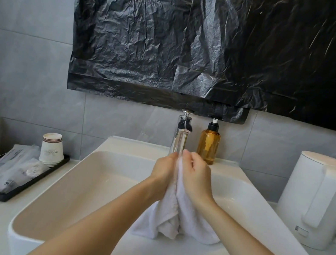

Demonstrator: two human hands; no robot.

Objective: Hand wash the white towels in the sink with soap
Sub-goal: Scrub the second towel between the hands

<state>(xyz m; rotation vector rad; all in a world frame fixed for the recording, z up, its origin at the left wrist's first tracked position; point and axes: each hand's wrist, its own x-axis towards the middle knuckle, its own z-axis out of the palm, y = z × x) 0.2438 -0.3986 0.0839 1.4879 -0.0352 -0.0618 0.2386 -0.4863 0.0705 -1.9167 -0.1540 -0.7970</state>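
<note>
A white towel (pixel 171 215) hangs bunched over the white rectangular sink (pixel 76 181), its lower folds drooping toward the basin. My left hand (pixel 163 171) and my right hand (pixel 196 175) press together around its upper part, just below the chrome faucet (pixel 181 134). Both hands grip the cloth between them. An amber soap pump bottle (pixel 209 143) stands on the sink's back ledge, right of the faucet. I see no water running.
A white electric kettle (pixel 318 199) stands on the counter at the right. A black tray (pixel 4 172) at the left holds wrapped toiletries and stacked paper cups (pixel 52 149). Black plastic sheeting (pixel 200 43) covers the wall above.
</note>
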